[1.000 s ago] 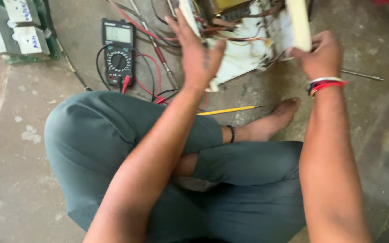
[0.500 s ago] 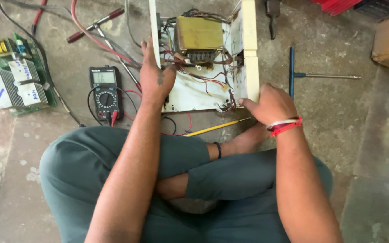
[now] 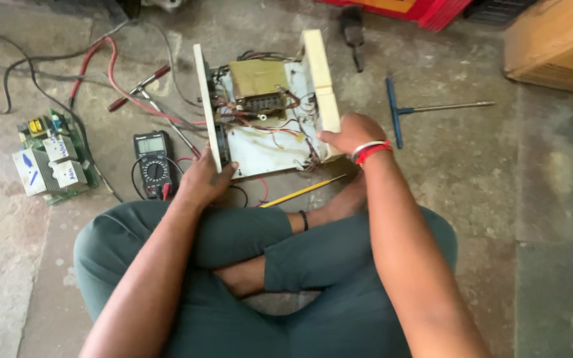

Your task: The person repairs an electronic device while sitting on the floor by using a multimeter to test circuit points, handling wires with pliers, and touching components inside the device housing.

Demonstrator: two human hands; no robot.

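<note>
Lying far left on the concrete floor: a green circuit board with white blocks on it, a black cable running past it. Next right, a black multimeter, face up, with red and black leads looping away toward the top. Left hand: closed on the lower end of the chassis's left side panel, fingers wrapped over its edge. Chassis: an opened white metal case standing on the floor just beyond the crossed legs, two cream side panels upright, a transformer and tangled red and dark wiring inside. A yellow pencil lies on the floor under its near edge, beside a bare foot. Right hand: gripping the lower end of the right side panel, thumb toward the inside; red and white bands at the wrist. Further right, a blue T-handle driver lies well apart from the hand. Top right corner: a wooden box; a red crate edge along the top.
</note>
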